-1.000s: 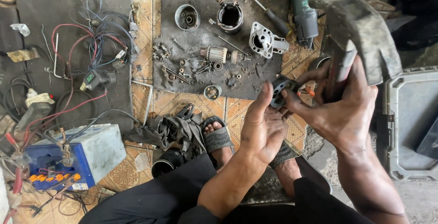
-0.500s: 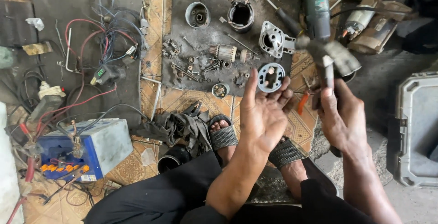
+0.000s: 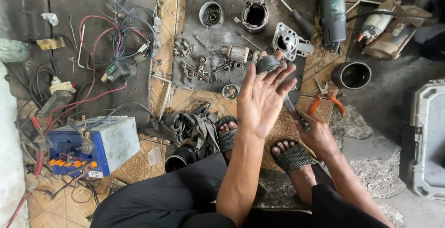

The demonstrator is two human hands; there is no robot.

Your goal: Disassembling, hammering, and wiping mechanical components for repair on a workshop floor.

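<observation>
Clearly, from the head camera, the person sits on the patterned floor tiles (image 3: 139,165) with both feet in dark sandals. The left hand (image 3: 262,100) is raised with palm up and fingers spread, and a small round black motor part (image 3: 268,63) rests at its fingertips, held only loosely, just above the dark mat (image 3: 222,33). The right hand (image 3: 317,135) is lower, near the right sandal (image 3: 293,157), and it is closed around a thin metal tool (image 3: 293,112) that points up toward the left hand. On the mat lie a silver motor housing (image 3: 289,42), an armature (image 3: 236,53) and two metal cups. Orange-handled pliers (image 3: 327,100) lie beside the right hand. A blue battery (image 3: 90,147) with red wires stands far to the left.
</observation>
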